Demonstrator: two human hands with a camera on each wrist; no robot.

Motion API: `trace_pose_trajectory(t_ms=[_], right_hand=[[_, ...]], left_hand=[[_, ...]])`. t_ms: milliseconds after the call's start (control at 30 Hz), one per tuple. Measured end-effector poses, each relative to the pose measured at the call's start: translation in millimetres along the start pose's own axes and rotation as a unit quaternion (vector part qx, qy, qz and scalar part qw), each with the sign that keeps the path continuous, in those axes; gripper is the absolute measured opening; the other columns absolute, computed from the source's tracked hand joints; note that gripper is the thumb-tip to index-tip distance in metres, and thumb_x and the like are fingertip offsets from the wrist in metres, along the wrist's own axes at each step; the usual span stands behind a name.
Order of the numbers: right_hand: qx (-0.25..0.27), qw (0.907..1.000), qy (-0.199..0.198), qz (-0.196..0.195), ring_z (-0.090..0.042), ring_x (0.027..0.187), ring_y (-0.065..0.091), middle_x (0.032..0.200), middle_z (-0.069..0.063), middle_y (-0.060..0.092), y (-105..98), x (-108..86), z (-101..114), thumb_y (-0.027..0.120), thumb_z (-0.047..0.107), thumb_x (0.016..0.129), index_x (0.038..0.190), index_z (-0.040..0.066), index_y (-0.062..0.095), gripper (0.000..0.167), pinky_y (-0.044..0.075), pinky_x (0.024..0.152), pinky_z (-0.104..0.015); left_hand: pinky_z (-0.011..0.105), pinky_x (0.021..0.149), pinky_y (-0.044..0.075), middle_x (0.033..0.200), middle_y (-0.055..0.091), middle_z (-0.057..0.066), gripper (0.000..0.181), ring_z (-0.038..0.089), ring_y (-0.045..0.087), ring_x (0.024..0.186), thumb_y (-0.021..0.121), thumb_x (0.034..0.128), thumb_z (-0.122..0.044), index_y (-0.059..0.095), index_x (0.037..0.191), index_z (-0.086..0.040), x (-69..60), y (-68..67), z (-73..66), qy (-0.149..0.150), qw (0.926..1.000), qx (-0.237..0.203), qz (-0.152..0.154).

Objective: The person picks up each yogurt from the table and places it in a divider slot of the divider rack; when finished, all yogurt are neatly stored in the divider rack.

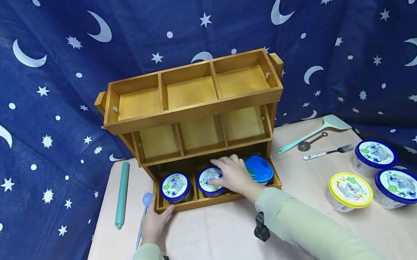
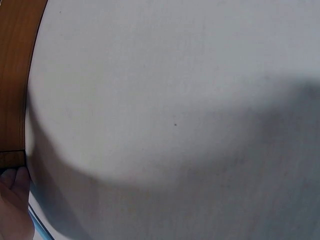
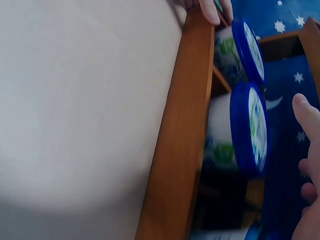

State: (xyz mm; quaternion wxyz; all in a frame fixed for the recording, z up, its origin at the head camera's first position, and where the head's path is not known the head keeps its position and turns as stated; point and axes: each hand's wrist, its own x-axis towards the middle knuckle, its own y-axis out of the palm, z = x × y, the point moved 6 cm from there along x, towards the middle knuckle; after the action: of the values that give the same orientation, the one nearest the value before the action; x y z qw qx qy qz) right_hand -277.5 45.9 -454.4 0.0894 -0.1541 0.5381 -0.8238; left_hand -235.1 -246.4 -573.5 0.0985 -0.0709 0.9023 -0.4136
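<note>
A wooden rack (image 1: 193, 112) has three tiers of compartments. Its bottom tier holds a blue-lidded tub (image 1: 175, 187) at left, another blue-lidded tub (image 1: 209, 181) in the middle and a blue container (image 1: 259, 169) at right. My left hand (image 1: 155, 221) grips the rack's lower left corner, thumb at the front edge; its fingers also show at the corner in the left wrist view. Over the middle tub is my right hand (image 1: 237, 176), fingers extended. In the right wrist view a gap shows between that hand (image 3: 310, 150) and the middle tub's lid (image 3: 250, 130).
On the left lie a teal rod (image 1: 123, 195) and a blue spoon (image 1: 143, 216). To the right are a mint spatula (image 1: 310, 133), a brown spoon (image 1: 312, 141), a fork (image 1: 328, 152), a yellow-lidded tub (image 1: 350, 191) and two blue-lidded tubs (image 1: 376, 154). A star-patterned cloth (image 1: 175, 18) hangs behind.
</note>
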Motion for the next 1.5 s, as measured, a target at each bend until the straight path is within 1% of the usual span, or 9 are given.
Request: trace_pose_trajectory(t_ms=[267,467,767,900,1033,1133,1233,1367,1500], right_hand=[[-0.007,1.0000,-0.002,0.006,-0.031,0.109,0.041,0.131,-0.009,0.053,-19,-12.9,-38,0.071,0.053,0.076,0.135,0.018,0.052,0.071,0.034,0.085,-0.046],[-0.020,0.9996,-0.018,0.006,-0.032,0.107,0.043,0.130,-0.010,0.053,-33,-23.8,-61,0.071,0.055,0.075,0.135,0.017,0.052,0.074,0.034,0.079,-0.044],[0.007,0.9999,0.002,0.015,-0.035,0.111,0.042,0.131,-0.016,0.051,-54,-42.4,-100,0.075,0.048,0.075,0.134,0.009,0.052,0.074,0.039,0.086,-0.051],[0.011,0.9997,0.003,0.020,-0.038,0.114,0.042,0.131,-0.020,0.050,-65,-49.3,-115,0.075,0.046,0.075,0.134,0.008,0.052,0.074,0.037,0.088,-0.052],[0.010,0.9995,0.010,0.027,-0.042,0.116,0.040,0.132,-0.023,0.048,-76,-59.3,-135,0.075,0.044,0.075,0.134,0.007,0.051,0.073,0.033,0.089,-0.057],[0.014,0.9988,0.012,0.045,-0.045,0.119,0.037,0.134,-0.024,0.044,-81,-68.6,-152,0.074,0.046,0.076,0.135,0.007,0.050,0.075,0.030,0.092,-0.062],[0.019,0.9970,0.019,0.073,-0.046,0.122,0.033,0.138,-0.025,0.039,-84,-78.4,-168,0.071,0.056,0.074,0.137,0.009,0.048,0.082,0.027,0.094,-0.065],[0.014,0.9921,0.059,0.110,-0.046,0.120,0.030,0.142,-0.026,0.033,-87,-94.3,-193,0.067,0.067,0.068,0.140,0.012,0.044,0.093,0.028,0.091,-0.068],[0.000,0.9851,0.091,0.146,-0.048,0.120,0.029,0.141,-0.027,0.031,-93,-111.8,-215,0.067,0.069,0.065,0.142,0.014,0.041,0.098,0.028,0.088,-0.072]], left_hand=[[0.055,0.103,0.030,0.143,0.035,0.027,0.103,0.049,0.038,0.124,0.060,0.0743,-0.069,0.017,0.151,-0.016,-0.8,-2.7,0.6,-0.008,0.9999,-0.002,0.007],[0.056,0.102,0.031,0.143,0.034,0.027,0.101,0.049,0.038,0.124,0.061,0.0755,-0.068,0.017,0.152,-0.017,1.1,-3.7,1.2,-0.005,1.0000,0.004,0.003],[0.056,0.101,0.033,0.142,0.036,0.027,0.102,0.049,0.040,0.122,0.061,0.0748,-0.068,0.017,0.152,-0.017,0.0,-0.8,1.9,-0.002,1.0000,-0.001,0.006],[0.056,0.101,0.033,0.142,0.036,0.028,0.102,0.050,0.040,0.122,0.061,0.0747,-0.069,0.017,0.152,-0.018,-0.2,-0.9,3.5,-0.006,1.0000,0.002,0.001],[0.056,0.101,0.033,0.142,0.036,0.027,0.102,0.049,0.040,0.122,0.060,0.0750,-0.069,0.016,0.152,-0.019,0.2,-1.4,3.4,-0.003,1.0000,0.000,0.001],[0.056,0.101,0.033,0.142,0.035,0.028,0.101,0.049,0.039,0.123,0.060,0.0758,-0.068,0.015,0.152,-0.018,-0.2,-1.2,4.0,-0.002,1.0000,-0.003,0.002],[0.056,0.102,0.032,0.143,0.035,0.027,0.101,0.049,0.039,0.123,0.061,0.0759,-0.067,0.016,0.152,-0.018,-0.8,-1.0,5.7,-0.006,1.0000,-0.002,0.002],[0.056,0.102,0.032,0.143,0.035,0.027,0.103,0.049,0.038,0.124,0.060,0.0744,-0.069,0.016,0.152,-0.018,-0.2,-0.3,5.9,-0.007,1.0000,0.002,0.005],[0.056,0.102,0.032,0.143,0.035,0.027,0.104,0.049,0.038,0.124,0.060,0.0736,-0.071,0.017,0.152,-0.017,0.8,-0.4,2.4,-0.005,1.0000,0.003,0.008]])
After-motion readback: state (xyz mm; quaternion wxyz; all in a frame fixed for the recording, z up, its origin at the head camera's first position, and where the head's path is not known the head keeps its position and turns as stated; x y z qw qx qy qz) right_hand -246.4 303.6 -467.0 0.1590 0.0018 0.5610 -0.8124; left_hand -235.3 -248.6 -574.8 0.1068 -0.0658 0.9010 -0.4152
